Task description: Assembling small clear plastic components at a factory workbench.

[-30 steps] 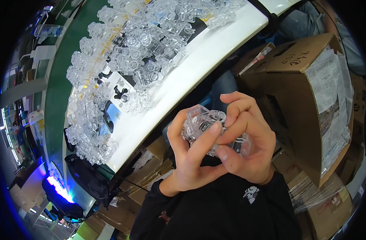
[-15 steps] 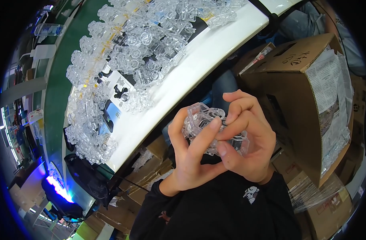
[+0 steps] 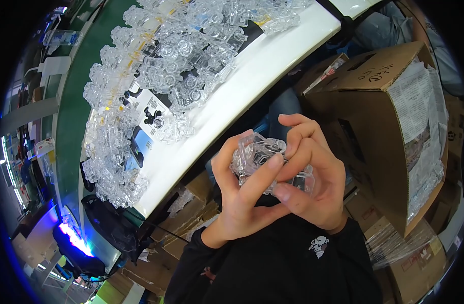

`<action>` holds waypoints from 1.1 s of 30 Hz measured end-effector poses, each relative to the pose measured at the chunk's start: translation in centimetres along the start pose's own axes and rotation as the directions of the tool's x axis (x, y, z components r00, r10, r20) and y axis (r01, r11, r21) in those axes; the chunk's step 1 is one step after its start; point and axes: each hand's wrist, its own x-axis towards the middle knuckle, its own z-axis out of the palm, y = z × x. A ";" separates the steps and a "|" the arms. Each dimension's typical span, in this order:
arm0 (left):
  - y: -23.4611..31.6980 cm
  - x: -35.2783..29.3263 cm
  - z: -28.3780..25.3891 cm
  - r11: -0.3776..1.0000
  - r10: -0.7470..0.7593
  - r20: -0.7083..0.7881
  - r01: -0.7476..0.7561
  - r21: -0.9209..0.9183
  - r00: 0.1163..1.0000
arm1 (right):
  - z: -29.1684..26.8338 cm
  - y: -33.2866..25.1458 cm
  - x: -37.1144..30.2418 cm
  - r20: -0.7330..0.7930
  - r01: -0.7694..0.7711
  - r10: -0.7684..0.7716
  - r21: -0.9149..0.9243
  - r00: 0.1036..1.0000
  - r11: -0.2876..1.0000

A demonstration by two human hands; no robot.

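Both hands occupied: your left hand (image 3: pixel 239 209) is curled around a clear, colourless, angular hollow plastic piece (image 3: pixel 256 151), and your right hand (image 3: pixel 320 190) pinches the same clear plastic from the other side, thumb and bent fingers closed on it. Whether this is one moulding or several fitted together, cannot tell; fingers hide the middle. Location: off the white, smooth-topped counter (image 3: pixel 252 76), beyond its near edge, in front of your black long-sleeved top (image 3: pixel 272 263). Main risk, as judged: a drop. Cause would be slick, hard plastic held mostly by fingertips, with no counter beneath; a slip could send it toward the brown cardboard boxes (image 3: pixel 163 251) below. Second risk: cracking or scuffing, if your thumbs press unevenly on a thin wall. Third: pinched fingertips, since yours crowd the join area and clear edges are hard to see. On the counter, the heaped clear plastic pieces (image 3: pixel 186 55) reach close to its near-left corner; a sleeve or elbow brushing that end might tip some over. They also look much like the held piece, so mixing them up seems possible if it is laid among them.
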 end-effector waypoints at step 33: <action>-1.0 -0.1 0.6 0.995 -0.021 -0.016 0.020 -0.097 1.000 | 0.0 0.1 -0.7 -0.018 -0.089 0.088 -0.154 0.996 0.984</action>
